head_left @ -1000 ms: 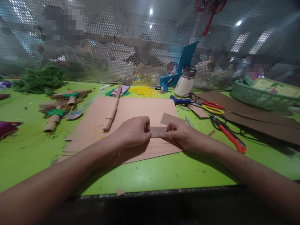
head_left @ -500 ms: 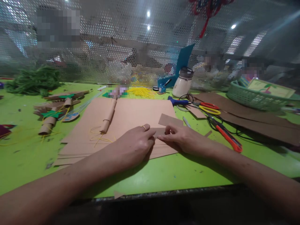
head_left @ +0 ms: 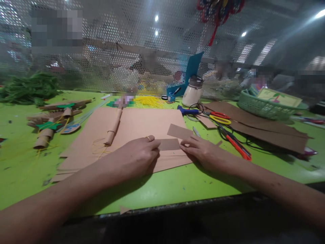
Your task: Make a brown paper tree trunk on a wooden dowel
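Observation:
A small brown paper strip [head_left: 169, 144] lies flat on a stack of light brown paper sheets [head_left: 142, 123]. At its left end, my left hand [head_left: 142, 152] has its fingers curled down on the strip, a ring on one finger. My right hand [head_left: 200, 149] rests by the strip's right end, thumb and fingers bent together in a pinch; whatever is between them is hidden. Just above lies a second brown paper piece [head_left: 179, 130], partly behind the right fingers. A rolled paper tube doll [head_left: 114, 127] with yellow string lies on the sheets to the left.
Right of the sheets are a blue glue gun [head_left: 189, 111], scissors [head_left: 219, 118], a red utility knife [head_left: 238, 145] and dark brown sheets [head_left: 266, 128]. A green basket [head_left: 266, 107] and a white jar [head_left: 193, 95] stand behind. More paper dolls [head_left: 47, 132] and green yarn [head_left: 29, 88] lie left.
My right hand has drawn back to the right along the strip, its index finger now bent, so more of the strip shows. The view has shifted slightly; the left hand stays at the strip.

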Motion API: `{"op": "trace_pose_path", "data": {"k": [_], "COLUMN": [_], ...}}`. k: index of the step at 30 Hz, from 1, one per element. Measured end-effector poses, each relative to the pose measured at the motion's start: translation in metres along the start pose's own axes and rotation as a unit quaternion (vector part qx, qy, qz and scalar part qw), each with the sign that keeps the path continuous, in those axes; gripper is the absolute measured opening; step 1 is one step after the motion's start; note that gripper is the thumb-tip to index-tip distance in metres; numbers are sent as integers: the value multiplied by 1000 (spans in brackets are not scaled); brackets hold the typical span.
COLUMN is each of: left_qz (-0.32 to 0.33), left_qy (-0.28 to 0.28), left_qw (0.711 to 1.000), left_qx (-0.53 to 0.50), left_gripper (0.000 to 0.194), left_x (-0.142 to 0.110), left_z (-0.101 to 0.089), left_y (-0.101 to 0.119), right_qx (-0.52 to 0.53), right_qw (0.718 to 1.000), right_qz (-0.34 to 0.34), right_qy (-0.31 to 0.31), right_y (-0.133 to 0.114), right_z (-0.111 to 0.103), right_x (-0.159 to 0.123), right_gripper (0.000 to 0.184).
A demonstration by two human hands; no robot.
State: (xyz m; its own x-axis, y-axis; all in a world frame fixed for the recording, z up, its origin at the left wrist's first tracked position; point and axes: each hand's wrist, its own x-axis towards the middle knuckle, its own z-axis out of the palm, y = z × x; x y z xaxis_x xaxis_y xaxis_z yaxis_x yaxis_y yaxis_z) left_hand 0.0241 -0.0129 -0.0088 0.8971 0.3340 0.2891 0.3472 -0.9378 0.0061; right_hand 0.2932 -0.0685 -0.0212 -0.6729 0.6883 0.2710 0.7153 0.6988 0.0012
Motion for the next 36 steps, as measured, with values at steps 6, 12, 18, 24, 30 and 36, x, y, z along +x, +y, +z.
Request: {"op": "trace_pose_path", "data": {"k": [6, 12, 18, 24, 30, 36], "left_qz": [5, -25, -19, -99, -166, -195], "left_qy": [-36, 4, -4, 80, 16, -67], "left_qw": [998, 996, 990, 992, 956, 950], "left_qx": [56, 87, 142, 23, -242, -234], "left_gripper": [27, 27, 22, 20, 24, 25], "left_x": [4, 11, 16, 13, 17, 19], "left_z": [-7, -2, 1, -8, -36, -24], "left_y": [3, 5, 9, 5, -10, -18], "right_qx": [72, -42, -127, 70, 386, 405], "right_qw": [989, 999, 991, 994, 914, 895], "right_qz": [43, -35, -45, 35, 128, 182], "right_qy": [125, -3, -4, 70, -5, -41], "right_y": [-6, -11, -10, 0, 8, 5], "right_z": [-9, -8, 6, -9, -38, -23], "right_x": [4, 31, 42, 43, 44, 47], "right_gripper": [17, 13, 21, 16, 17, 17]}}
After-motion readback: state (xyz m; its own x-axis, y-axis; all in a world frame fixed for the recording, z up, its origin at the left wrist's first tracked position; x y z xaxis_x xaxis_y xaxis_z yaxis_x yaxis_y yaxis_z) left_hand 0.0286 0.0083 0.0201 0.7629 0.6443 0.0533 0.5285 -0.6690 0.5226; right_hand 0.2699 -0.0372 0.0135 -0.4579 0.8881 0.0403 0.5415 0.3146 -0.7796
